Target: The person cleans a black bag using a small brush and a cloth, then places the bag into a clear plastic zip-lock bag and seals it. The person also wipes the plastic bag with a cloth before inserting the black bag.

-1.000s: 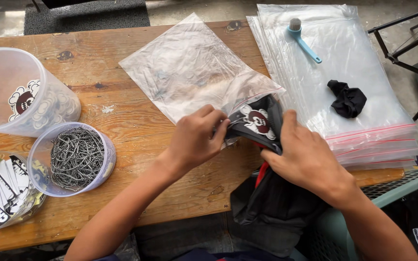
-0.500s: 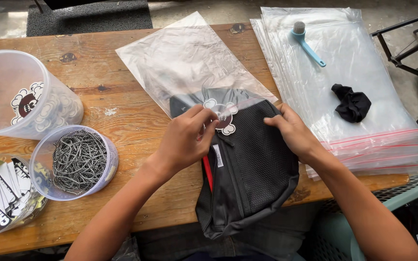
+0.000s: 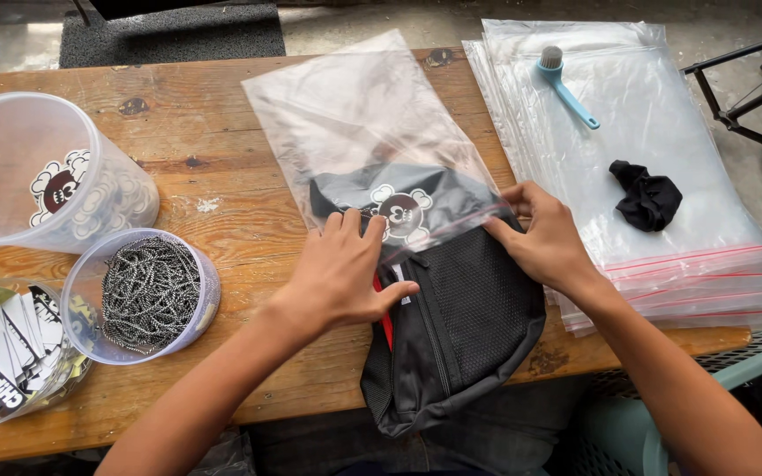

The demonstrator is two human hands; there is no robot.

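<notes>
A black mesh bag with a white cartoon patch lies on the wooden table, its top end inside the mouth of a clear plastic bag. My left hand rests on the black bag's left side and pinches the plastic bag's edge. My right hand grips the plastic bag's right edge over the black bag. The black bag's lower end hangs past the table's front edge.
A stack of clear zip bags lies at right, with a blue brush and a black cloth scrap on top. At left stand a clear tub of ball chains, a tub of printed tags and a tipped clear tub.
The black bag was unfolded and laid flat, then its top end went into the clear plastic bag. Both hands moved up to the plastic bag's mouth.
</notes>
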